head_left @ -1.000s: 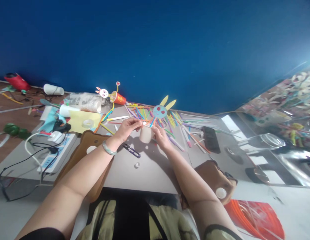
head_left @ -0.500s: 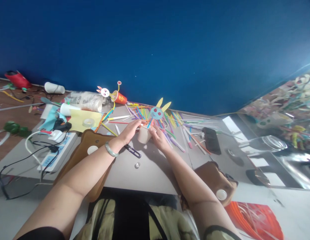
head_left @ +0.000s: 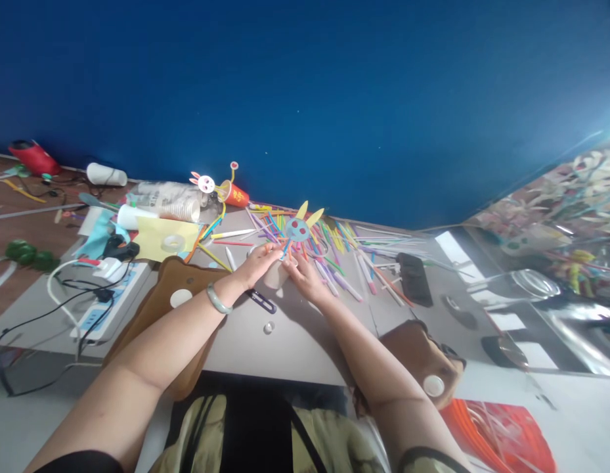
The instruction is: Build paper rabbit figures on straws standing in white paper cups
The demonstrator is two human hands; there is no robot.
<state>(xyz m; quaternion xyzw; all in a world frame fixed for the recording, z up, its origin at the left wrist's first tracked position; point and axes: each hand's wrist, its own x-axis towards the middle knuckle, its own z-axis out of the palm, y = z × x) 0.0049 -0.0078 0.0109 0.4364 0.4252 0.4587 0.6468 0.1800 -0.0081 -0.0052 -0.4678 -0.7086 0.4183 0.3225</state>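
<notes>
A brown pad (head_left: 161, 302) lies beneath the left forearm at the near side of the tabletop (head_left: 240, 355), with a second brown pad (head_left: 415, 351) beside the right forearm; ahead of them rest a small clear ring (head_left: 269, 327) and a dark flat tool (head_left: 262, 301), perhaps set there to be within easy reach; just beyond, the right hand (head_left: 302, 274) is partly closed, thumb and fingers around the side of a pale paper cup (head_left: 274, 278), seemingly to steady it; the left hand (head_left: 262, 261) has its fingers bent nearly together by a blue strip (head_left: 286, 248) at the cup's rim, though whether they grip it cannot be told; a blue rabbit face (head_left: 297, 229) with yellow ears (head_left: 315, 217) stands above the cup, apparently borne by the strips; farther off, coloured sticks (head_left: 351, 290) lie loosely strewn; an orange cup (head_left: 238, 195) lies tilted near the blue wall (head_left: 305, 98).
</notes>
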